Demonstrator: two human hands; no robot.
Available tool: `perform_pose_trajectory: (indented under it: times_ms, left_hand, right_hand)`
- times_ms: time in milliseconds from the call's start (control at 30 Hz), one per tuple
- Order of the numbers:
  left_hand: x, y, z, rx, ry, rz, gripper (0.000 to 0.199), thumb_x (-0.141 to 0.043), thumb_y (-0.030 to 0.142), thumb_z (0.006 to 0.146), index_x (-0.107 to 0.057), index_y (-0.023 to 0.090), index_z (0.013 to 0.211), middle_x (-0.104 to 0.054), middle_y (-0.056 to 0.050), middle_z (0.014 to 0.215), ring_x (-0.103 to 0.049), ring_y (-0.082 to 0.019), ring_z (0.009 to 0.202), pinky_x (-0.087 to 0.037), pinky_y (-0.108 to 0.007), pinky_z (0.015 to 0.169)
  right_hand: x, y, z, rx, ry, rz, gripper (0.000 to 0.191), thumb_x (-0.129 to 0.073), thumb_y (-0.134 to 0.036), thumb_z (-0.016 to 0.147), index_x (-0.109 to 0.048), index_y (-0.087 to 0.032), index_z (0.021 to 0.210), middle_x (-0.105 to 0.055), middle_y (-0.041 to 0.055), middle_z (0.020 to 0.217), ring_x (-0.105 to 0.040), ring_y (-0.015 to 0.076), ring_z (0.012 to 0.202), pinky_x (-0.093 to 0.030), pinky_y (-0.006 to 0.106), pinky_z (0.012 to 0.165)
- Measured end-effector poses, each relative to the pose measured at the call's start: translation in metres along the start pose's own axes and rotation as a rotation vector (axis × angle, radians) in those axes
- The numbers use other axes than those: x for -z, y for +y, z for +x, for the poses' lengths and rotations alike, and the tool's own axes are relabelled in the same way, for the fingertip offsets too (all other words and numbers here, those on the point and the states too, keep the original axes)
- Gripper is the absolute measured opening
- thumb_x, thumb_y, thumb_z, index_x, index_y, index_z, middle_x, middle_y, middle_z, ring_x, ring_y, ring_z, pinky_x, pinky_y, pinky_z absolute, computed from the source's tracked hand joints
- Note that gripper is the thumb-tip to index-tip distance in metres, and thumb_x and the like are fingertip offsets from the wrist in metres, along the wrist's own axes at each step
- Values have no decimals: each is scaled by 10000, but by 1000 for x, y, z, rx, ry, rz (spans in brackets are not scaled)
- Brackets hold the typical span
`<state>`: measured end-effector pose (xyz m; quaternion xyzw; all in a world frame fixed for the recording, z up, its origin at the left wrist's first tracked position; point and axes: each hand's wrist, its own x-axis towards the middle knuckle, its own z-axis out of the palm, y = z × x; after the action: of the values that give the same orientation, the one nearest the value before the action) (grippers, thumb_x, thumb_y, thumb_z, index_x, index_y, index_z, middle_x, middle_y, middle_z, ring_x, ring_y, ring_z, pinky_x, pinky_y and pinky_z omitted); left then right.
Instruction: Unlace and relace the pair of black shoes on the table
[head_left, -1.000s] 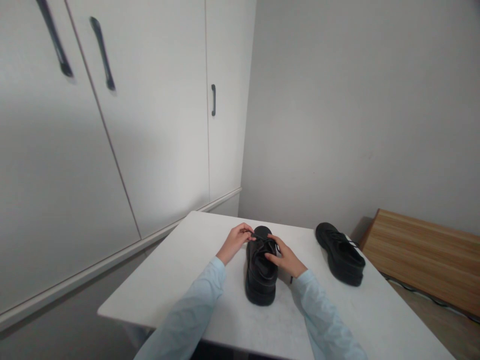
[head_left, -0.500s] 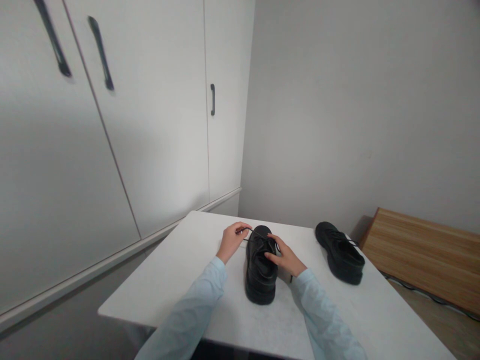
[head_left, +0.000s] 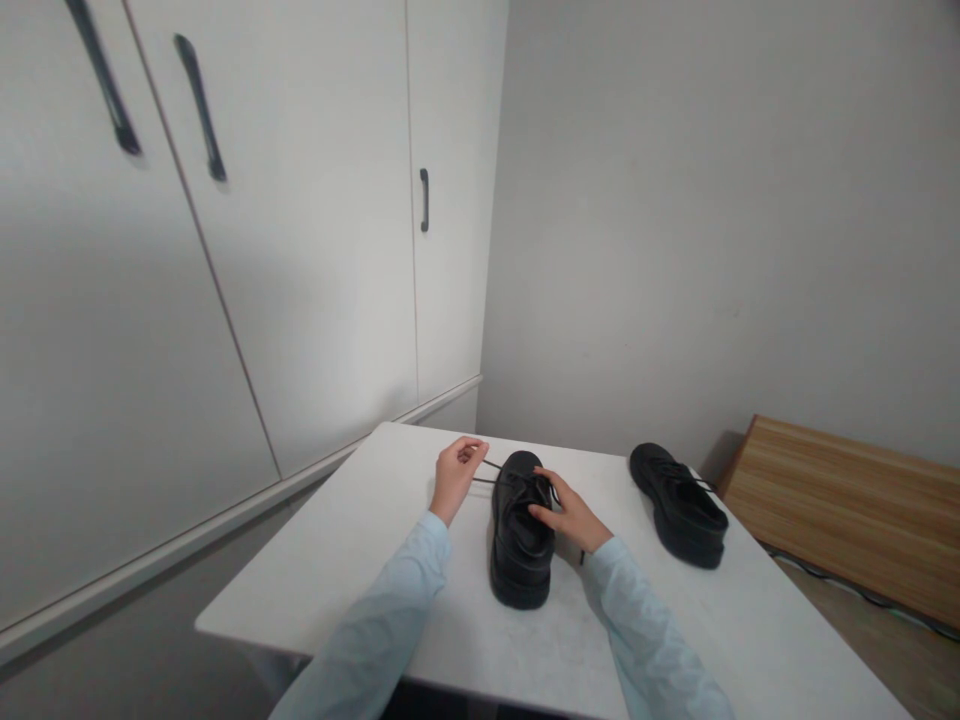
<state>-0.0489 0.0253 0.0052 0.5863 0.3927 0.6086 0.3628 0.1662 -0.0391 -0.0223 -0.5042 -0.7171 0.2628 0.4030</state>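
A black lace-up shoe (head_left: 520, 578) stands upright on the white table, its toe pointing away from me. To the left of its toe, my left hand (head_left: 454, 478) is closed in a pinch on the black shoelace (head_left: 491, 464), which stretches from the fingers to the shoe. Another strand of lace runs just below, between the hand and the shoe. On the shoe's right side, my right hand (head_left: 576, 517) grips the upper near the opening, thumb at the tongue and fingers by the eyelets. A lace end hangs under my right wrist.
The second black shoe (head_left: 686, 515) rests on the table (head_left: 360, 560) at the right edge, its lace sticking out over the side. A wooden-topped piece of furniture (head_left: 847, 500) stands beyond that edge. White cupboards (head_left: 322, 250) line the left, and a grey wall (head_left: 712, 220) rises behind.
My left hand has moved a little left and up, and the lace that was curved is now drawn straight. My right hand stays in place on the shoe.
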Motion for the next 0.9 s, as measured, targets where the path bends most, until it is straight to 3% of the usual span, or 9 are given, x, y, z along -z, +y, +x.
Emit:
perform_pose_trajectory:
  times_ms: [100,467,700,900]
  left_hand:
    - [0,1,-1,-11,-5,-25,210,-652,352,709,-626,156,779,-557,35,539,-546,-116,556,-412,-221,571]
    - [-3,1,-3,-139,-36,-83,180,-628,316,751,-600,156,826,-643,-37,804,-606,-150,781,-455,-258,724]
    - [2,4,-2,-197,31,72,143,-639,298,747,-628,166,800,-652,-33,811,-591,-152,774,-429,-255,702]
    - [2,7,-3,-163,-45,-4,170,-631,322,754,-623,158,795,-647,-28,781,-594,-147,755,-432,-243,690]
  right_hand:
    - [0,-1,0,-2,-2,-7,600,-646,-348,710,-438,-198,1253,-471,114,1344,-413,264,1256,-256,444,1080]
    - [-1,0,0,-11,6,12,616,-658,-347,697,-442,-196,1253,-470,116,1344,-409,270,1256,-258,444,1077]
    - [-2,-3,0,-14,12,10,607,-658,-333,692,-452,-194,1246,-480,118,1334,-417,275,1249,-264,446,1073]
    - [-2,-1,0,-11,16,15,599,-656,-336,698,-454,-203,1246,-487,110,1330,-423,270,1247,-261,448,1075]
